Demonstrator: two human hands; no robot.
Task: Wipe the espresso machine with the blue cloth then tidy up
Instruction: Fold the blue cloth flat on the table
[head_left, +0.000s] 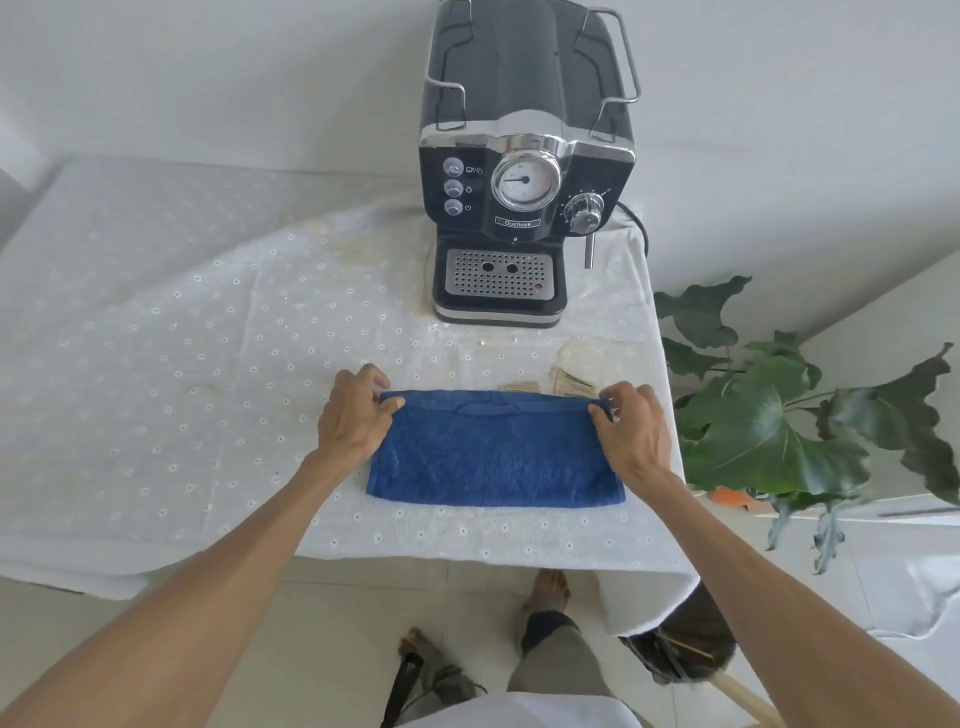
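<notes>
The blue cloth (493, 457) lies flat and folded on the white tablecloth (208, 364), close to the table's near edge. My left hand (356, 413) pinches its far left corner. My right hand (631, 423) pinches its far right corner. The black and chrome espresso machine (524, 171) stands upright behind the cloth, at the back right of the table, its drip tray facing me.
Small brownish paper packets (566, 382) lie just beyond the cloth on the right. A large-leafed green plant (779, 415) stands beside the table's right edge. The machine's black cord (636, 223) runs off to the right. My feet are on the tiled floor below.
</notes>
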